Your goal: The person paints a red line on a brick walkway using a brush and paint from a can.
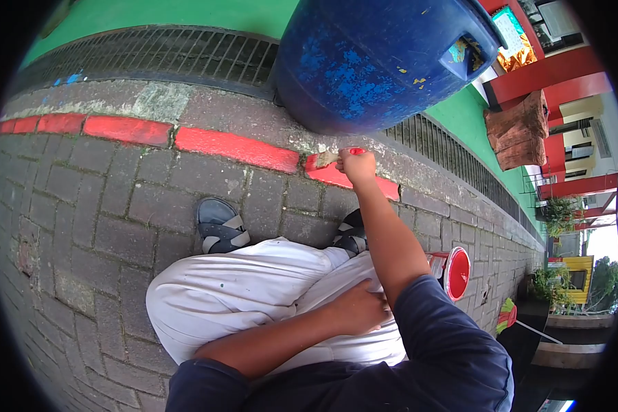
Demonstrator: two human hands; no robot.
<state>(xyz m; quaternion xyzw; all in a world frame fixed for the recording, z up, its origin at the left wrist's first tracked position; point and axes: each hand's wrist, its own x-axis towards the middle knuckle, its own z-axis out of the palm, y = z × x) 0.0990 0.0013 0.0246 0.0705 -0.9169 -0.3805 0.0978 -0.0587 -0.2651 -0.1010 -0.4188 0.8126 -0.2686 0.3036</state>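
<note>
The right hand [358, 165] was closed in a fist around the red handle of one paintbrush [329, 158], whose pale bristles pointed left and touched the red-painted kerb stripe [237, 147] at the joint between two painted stretches. The brush stuck out of the hand on its left side, low against the kerb, just below the blue barrel [384, 58]. The left hand [358, 307] held nothing; it lay flat, fingers loosely spread, on the white trousers [233, 288] over the thigh, near the right elbow.

Two dark shoes with light straps showed: one [220, 226] to the left on the brick paving [82, 226], the other [351, 232] partly hidden behind the right forearm. One paint can [454, 272] stood on the paving to the right of the knee, tilted toward the camera, its inside coated with red paint. The single blue barrel stood on the kerb top beside a metal drain grate [165, 55]; what it held could not be seen. Farther right lay one wooden stump [518, 130] on the green floor.
</note>
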